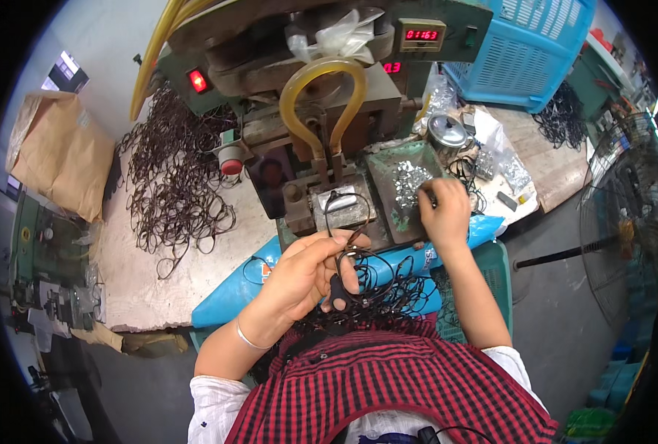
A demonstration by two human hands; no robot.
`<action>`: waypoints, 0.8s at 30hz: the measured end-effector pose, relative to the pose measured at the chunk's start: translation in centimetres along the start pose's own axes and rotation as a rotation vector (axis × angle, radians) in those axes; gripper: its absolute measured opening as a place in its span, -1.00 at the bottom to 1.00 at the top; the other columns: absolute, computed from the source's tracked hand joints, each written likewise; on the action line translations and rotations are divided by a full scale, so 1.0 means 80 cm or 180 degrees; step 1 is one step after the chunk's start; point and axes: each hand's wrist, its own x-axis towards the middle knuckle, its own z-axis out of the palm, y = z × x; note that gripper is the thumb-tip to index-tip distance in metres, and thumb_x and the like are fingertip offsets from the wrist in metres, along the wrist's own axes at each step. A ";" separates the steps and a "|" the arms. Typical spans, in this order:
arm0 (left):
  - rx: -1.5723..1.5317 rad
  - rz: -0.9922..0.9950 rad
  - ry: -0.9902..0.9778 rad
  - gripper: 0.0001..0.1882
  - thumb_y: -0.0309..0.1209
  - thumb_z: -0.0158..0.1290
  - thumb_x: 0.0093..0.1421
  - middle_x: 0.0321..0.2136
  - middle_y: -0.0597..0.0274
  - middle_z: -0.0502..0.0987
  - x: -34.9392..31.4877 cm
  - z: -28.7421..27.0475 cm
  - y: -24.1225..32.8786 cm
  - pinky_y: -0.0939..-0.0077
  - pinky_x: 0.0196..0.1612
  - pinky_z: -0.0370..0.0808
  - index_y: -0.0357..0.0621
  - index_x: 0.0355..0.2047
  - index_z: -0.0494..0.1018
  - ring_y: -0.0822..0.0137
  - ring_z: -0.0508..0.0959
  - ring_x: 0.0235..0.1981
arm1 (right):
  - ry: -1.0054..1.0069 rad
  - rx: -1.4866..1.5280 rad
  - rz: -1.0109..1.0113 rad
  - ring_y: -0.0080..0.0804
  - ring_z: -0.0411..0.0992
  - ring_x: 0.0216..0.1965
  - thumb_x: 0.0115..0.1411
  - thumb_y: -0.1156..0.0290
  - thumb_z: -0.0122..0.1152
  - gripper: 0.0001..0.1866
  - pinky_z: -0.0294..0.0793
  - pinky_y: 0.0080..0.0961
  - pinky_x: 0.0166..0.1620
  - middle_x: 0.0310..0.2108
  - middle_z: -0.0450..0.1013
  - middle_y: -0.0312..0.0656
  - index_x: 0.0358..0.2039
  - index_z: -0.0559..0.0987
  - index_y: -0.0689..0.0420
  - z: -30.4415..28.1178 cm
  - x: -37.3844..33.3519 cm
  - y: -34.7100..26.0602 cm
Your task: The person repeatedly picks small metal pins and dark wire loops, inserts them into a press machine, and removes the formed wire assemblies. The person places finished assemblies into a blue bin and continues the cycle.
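Currently pinching a cord (pixel 327 216), looped toward the far side, in the left hand (pixel 308 272), left of the tray (pixel 381 173); holding the right hand (pixel 449 215), the nearer one, just right of the metal bits (pixel 409 183) there, with curled fingers; cannot tell whether gripping any.

Grey floor (pixel 151 388), pale wall (pixel 110 55), apparently 1 window (pixel 66 68).

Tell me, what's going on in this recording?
In front of a machine, the person's left hand holds a thin black cord. The right hand is at a green tray of small silvery pieces; whether it grips one is unclear. More black cords lie bunched near the lap, and a dark tangle covers part of the bench.
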 end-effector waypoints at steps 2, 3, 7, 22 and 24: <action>0.0141 -0.0006 0.0250 -0.57 -0.32 -0.18 0.48 -0.64 0.07 0.54 -0.009 0.004 0.007 0.61 -0.76 0.47 -0.48 0.08 0.46 0.37 0.56 -0.67 | 0.0048 0.0311 0.0176 -0.06 0.48 -0.20 0.06 0.49 0.34 -0.90 0.46 -0.19 -0.11 -0.36 0.55 -0.13 -0.39 0.59 0.15 0.016 0.006 -0.006; -0.0150 -0.0012 -0.0007 -0.58 -0.33 -0.18 0.48 -0.64 0.09 0.53 0.015 0.016 -0.019 0.61 -0.76 0.47 -0.48 0.08 0.46 0.37 0.56 -0.67 | -0.0171 -0.0330 0.0060 -0.04 0.47 -0.16 0.06 0.46 0.34 -0.89 0.45 -0.16 -0.09 -0.30 0.54 -0.13 -0.38 0.59 0.12 -0.015 0.009 0.029; -0.0040 -0.0068 0.0060 -0.59 -0.32 -0.16 0.46 -0.65 0.14 0.53 0.006 0.006 -0.006 0.58 -0.74 0.48 -0.41 0.08 0.48 0.38 0.54 -0.69 | -0.0808 -0.0136 -0.0948 0.09 0.31 0.24 0.02 0.41 0.36 -0.70 0.42 -0.02 0.09 0.15 0.39 0.02 -0.20 0.57 0.14 0.020 0.009 -0.009; 0.4070 0.2919 0.4124 -0.91 -0.49 0.24 0.16 -0.33 0.11 0.64 -0.091 -0.227 0.035 0.32 -0.13 0.52 -0.19 -0.31 0.67 0.08 0.61 -0.27 | 0.0043 0.0878 0.0217 -0.11 0.59 -0.19 0.18 0.52 0.33 -0.83 0.52 -0.30 -0.04 -0.25 0.62 -0.07 -0.20 0.68 0.20 0.035 0.031 0.003; 0.5266 0.2631 0.3915 -0.93 -0.49 0.23 0.09 -0.35 0.14 0.60 -0.053 -0.267 0.033 0.21 -0.14 0.49 -0.15 -0.40 0.66 0.07 0.56 -0.23 | 0.0013 0.0842 0.0236 -0.12 0.59 -0.18 0.15 0.51 0.37 -0.84 0.52 -0.32 -0.03 -0.26 0.63 -0.07 -0.23 0.71 0.18 0.040 0.034 -0.005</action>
